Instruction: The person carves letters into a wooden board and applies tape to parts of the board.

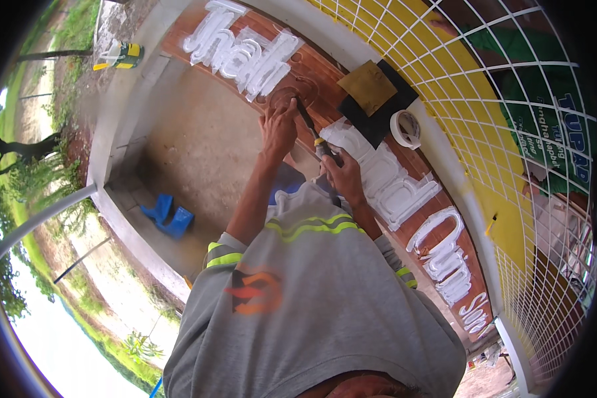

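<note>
A long wooden board (322, 113) lies across the view, carrying white-coated raised lettering (239, 46) and a bare carved section. My right hand (341, 172) grips the handle of a dark chisel-like tool (305, 113), angled toward that bare carving. My left hand (278, 126) has its fingers closed at the tool's front end, against the carving. Beside them, a brown square sheet (367, 87) lies on a larger black one (397, 93), with a roll of pale tape (406, 129) next to these.
A yellow wall with white wire grid (484, 159) runs along the right, a person in green (524, 79) behind it. A green-and-yellow container (126, 55) stands on the top-left concrete ledge. Blue pieces (169, 219) lie on the floor below. A rail (43, 219) crosses the left.
</note>
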A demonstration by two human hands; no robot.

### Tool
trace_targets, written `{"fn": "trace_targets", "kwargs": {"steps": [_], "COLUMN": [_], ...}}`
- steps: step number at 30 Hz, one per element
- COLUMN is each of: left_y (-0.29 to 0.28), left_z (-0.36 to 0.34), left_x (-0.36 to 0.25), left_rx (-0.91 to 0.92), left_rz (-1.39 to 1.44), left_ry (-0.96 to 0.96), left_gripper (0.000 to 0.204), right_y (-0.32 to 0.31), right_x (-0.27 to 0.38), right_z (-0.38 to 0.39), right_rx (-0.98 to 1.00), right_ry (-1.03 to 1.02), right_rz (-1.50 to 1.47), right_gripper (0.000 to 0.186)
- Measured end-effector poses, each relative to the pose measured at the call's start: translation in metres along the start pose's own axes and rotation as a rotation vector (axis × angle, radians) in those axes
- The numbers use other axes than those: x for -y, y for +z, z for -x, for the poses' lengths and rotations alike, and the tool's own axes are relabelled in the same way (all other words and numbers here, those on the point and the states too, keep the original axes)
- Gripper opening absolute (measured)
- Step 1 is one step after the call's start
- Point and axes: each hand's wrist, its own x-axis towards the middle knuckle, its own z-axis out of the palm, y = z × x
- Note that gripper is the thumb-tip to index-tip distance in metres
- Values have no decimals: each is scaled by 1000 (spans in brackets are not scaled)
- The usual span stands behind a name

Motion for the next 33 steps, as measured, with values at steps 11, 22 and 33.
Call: {"fn": "trace_targets", "kwargs": {"steps": [11, 22, 33], "left_y": [4, 3, 8], "left_z": [1, 1, 3], "left_x": [3, 5, 14], "left_rx": [-19, -2, -85], "left_rz": [-28, -27, -47], "left_ry": [10, 11, 108], "left_gripper": [50, 55, 57], "right_y": [-15, -4, 3], "right_x": [-4, 2, 1], "right_z": [-2, -1, 12], "right_rx": [75, 114, 88], "right_ry": [-98, 113, 146], "right_rz": [53, -169, -295], "right_gripper": [35, 36, 37]}}
